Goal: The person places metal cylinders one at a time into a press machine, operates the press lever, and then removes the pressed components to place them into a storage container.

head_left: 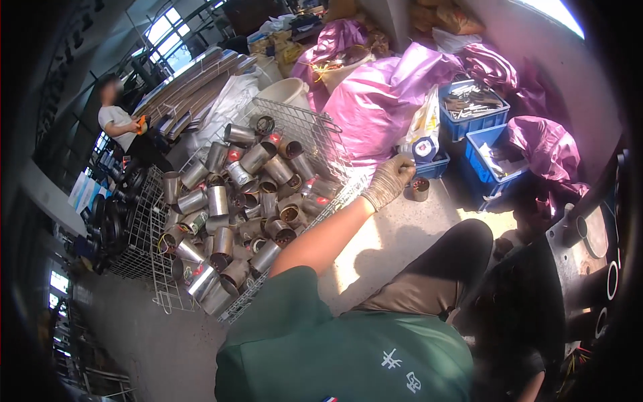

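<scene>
My left hand point(390, 181), in a tan work glove, reaches out past the basket with its fingers curled closed. What they hold, if anything, is hidden. Just beside it, a short metal cylinder point(419, 190) with reddish material inside stands upright on the floor. A blue-and-white round item point(424, 149) sits just beyond the fingers, by a low blue bin. To the left, a wire basket point(315, 124) is heaped with metal cylinders point(218, 201), several showing copper-coloured windings. At the lower right only a bit of my right forearm point(532, 387) shows; that hand is out of sight.
Blue crates point(492, 164) with scrap pieces stand at the right. Large pink sacks point(375, 97) and a pale bucket point(284, 92) fill the back. A metal bench-like plate point(569, 268) is close on my right. Another person point(119, 124) stands far left, holding something orange.
</scene>
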Tool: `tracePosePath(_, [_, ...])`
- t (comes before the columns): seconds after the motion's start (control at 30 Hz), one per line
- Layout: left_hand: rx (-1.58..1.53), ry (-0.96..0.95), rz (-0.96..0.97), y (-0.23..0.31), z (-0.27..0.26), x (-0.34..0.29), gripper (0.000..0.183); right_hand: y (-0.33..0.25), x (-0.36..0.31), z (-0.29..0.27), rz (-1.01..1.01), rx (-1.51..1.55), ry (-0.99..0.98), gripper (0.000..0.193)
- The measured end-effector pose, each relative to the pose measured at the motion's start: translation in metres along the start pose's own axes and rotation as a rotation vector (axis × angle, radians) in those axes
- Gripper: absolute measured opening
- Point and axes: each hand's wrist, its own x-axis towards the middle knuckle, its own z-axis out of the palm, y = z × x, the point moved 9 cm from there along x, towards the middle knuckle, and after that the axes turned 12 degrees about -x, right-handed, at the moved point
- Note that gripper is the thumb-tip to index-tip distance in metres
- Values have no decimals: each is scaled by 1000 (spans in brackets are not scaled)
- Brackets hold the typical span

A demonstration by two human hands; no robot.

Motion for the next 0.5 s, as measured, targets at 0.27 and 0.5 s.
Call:
tracePosePath(0.27, [891,158,-238,-50,-171,-117,54,54,87,26,-241,-339,-110,37])
tracePosePath(0.5, [879,-50,-640,-97,-182,-168,71,21,121,36,-80,-282,-173,39])
